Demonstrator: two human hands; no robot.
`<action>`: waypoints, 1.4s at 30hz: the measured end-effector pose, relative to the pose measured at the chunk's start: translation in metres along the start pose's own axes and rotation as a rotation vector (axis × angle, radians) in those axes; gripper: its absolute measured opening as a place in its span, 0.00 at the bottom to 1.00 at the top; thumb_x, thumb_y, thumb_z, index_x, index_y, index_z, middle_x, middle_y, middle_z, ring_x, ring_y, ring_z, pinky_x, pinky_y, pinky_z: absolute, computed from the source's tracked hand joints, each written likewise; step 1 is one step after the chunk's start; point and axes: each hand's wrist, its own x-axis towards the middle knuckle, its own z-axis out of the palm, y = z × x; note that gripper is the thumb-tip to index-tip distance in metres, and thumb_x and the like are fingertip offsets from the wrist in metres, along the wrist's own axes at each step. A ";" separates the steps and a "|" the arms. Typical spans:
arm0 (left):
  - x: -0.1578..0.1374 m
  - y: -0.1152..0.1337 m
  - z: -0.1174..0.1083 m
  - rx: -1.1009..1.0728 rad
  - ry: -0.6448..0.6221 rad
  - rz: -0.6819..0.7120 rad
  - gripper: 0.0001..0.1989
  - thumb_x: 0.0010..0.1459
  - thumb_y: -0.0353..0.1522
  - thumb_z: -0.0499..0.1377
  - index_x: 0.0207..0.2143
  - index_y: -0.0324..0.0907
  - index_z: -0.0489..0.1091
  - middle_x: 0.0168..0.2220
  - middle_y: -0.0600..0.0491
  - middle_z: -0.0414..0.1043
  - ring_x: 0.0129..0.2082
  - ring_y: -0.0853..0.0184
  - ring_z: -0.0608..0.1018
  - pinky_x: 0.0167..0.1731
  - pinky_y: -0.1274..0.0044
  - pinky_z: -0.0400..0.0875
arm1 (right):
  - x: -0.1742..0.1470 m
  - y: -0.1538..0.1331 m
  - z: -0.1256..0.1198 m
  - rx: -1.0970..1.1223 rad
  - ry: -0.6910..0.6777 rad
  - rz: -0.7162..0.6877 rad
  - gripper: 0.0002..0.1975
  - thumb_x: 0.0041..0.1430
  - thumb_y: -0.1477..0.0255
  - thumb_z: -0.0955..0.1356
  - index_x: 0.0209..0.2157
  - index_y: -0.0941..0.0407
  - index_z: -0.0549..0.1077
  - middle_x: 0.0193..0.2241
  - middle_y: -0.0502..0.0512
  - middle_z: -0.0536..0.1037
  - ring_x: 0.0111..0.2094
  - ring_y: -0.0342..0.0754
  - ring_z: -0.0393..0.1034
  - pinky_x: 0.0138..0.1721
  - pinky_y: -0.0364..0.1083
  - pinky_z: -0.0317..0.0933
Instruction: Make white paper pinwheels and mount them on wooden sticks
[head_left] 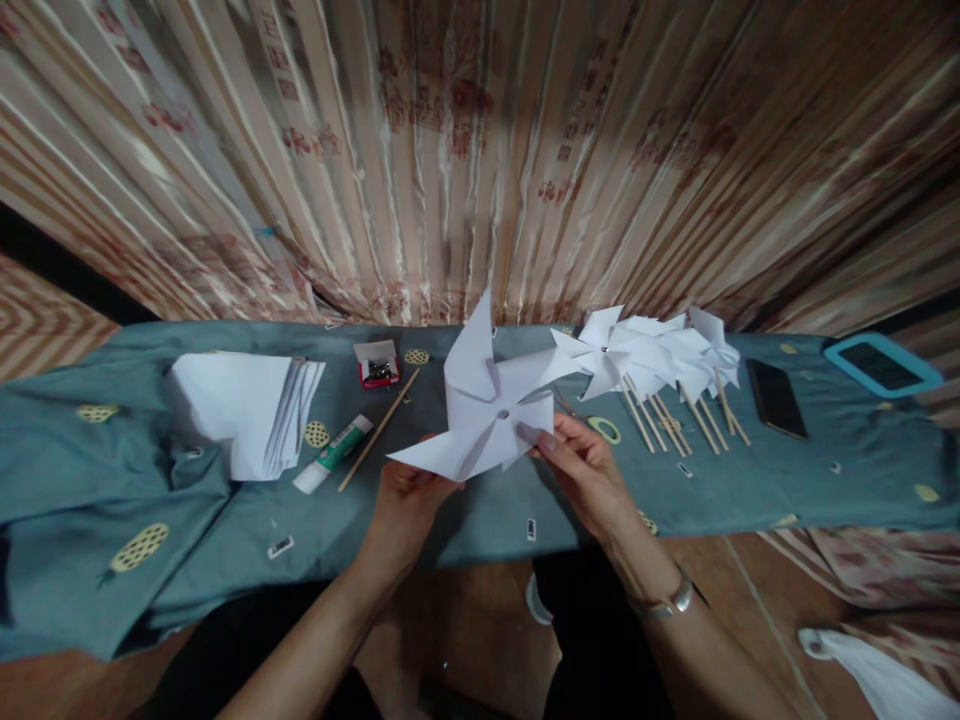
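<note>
A white paper pinwheel point(487, 425) is held up over the near middle of the table, its blades folded in to a small hub at the centre. No stick shows on it. My left hand point(411, 505) pinches its lower left edge, with the fingertips partly hidden behind the paper. At the right edge, my right hand point(581, 470) grips it between thumb and fingers. Left of the pinwheel a thin wooden stick point(379, 430) lies slanted on the cloth. Beside the stick are a green and white glue tube point(334, 455) and a small open red box point(378, 366) of dark metal pieces.
Several finished pinwheels point(652, 350) on sticks lie overlapping at the back right. Scissors with a pale green handle point(604, 430) lie nearer. A black phone point(777, 398) and a blue-framed tablet point(881, 364) are farther right. Folded white paper sheets point(240, 405) are stacked at left, before a curtain point(465, 180).
</note>
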 end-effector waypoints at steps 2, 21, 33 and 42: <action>0.000 -0.001 0.000 -0.015 -0.029 0.012 0.09 0.39 0.27 0.68 0.28 0.40 0.77 0.26 0.56 0.76 0.28 0.68 0.75 0.33 0.78 0.70 | 0.000 0.001 -0.002 0.001 0.002 -0.016 0.12 0.46 0.62 0.77 0.33 0.51 0.81 0.29 0.49 0.82 0.28 0.42 0.72 0.37 0.43 0.67; 0.001 0.000 -0.003 0.104 -0.134 0.072 0.11 0.44 0.33 0.69 0.33 0.42 0.81 0.35 0.49 0.78 0.36 0.64 0.76 0.38 0.77 0.70 | -0.005 -0.001 -0.004 -0.110 0.027 0.024 0.12 0.42 0.60 0.78 0.24 0.54 0.79 0.20 0.47 0.77 0.21 0.40 0.65 0.26 0.41 0.62; -0.002 0.012 0.000 0.122 -0.102 0.110 0.09 0.44 0.34 0.69 0.31 0.40 0.81 0.33 0.50 0.77 0.33 0.66 0.75 0.36 0.76 0.70 | -0.011 -0.003 -0.004 -0.051 -0.060 0.160 0.12 0.43 0.62 0.78 0.23 0.56 0.79 0.20 0.47 0.77 0.20 0.37 0.66 0.25 0.37 0.62; 0.042 -0.030 -0.002 0.032 0.083 0.085 0.09 0.37 0.30 0.68 0.26 0.41 0.77 0.25 0.56 0.75 0.28 0.70 0.74 0.33 0.78 0.67 | 0.042 0.023 -0.009 -0.231 0.180 -0.002 0.18 0.40 0.57 0.76 0.19 0.55 0.72 0.16 0.45 0.72 0.19 0.39 0.63 0.23 0.40 0.61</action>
